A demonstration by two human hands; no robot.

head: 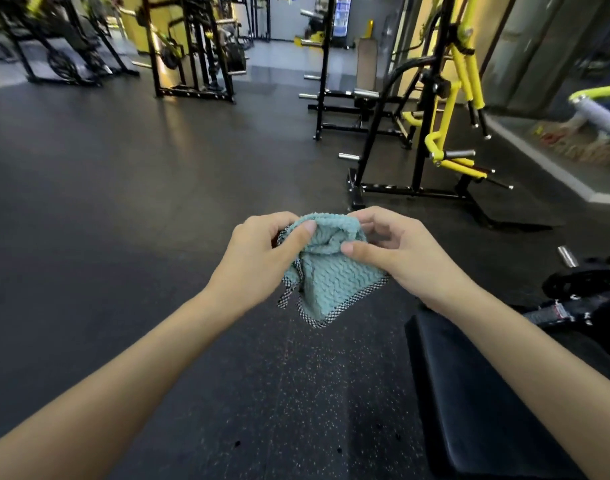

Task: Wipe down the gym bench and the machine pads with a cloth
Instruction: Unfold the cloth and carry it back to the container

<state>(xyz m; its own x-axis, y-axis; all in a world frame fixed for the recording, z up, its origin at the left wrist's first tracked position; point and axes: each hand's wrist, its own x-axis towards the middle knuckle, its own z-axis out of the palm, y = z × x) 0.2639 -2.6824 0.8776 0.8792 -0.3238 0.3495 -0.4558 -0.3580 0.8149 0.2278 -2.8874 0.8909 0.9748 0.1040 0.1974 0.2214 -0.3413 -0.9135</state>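
Observation:
A teal textured cloth (326,271) with a black-and-white checked border hangs bunched between both hands at the centre of the head view. My left hand (262,261) pinches its upper left part with thumb and fingers. My right hand (397,251) grips the upper right part, thumb pressed on the fabric. A black padded gym bench (476,393) lies low at the right, under my right forearm, apart from the cloth.
A black and yellow plate-loaded machine (438,133) stands ahead on the right. A black rack (192,64) stands further back at the left. A metal peg (566,256) and black frame parts sit at the right edge. Dark speckled rubber floor (123,202) spreads left.

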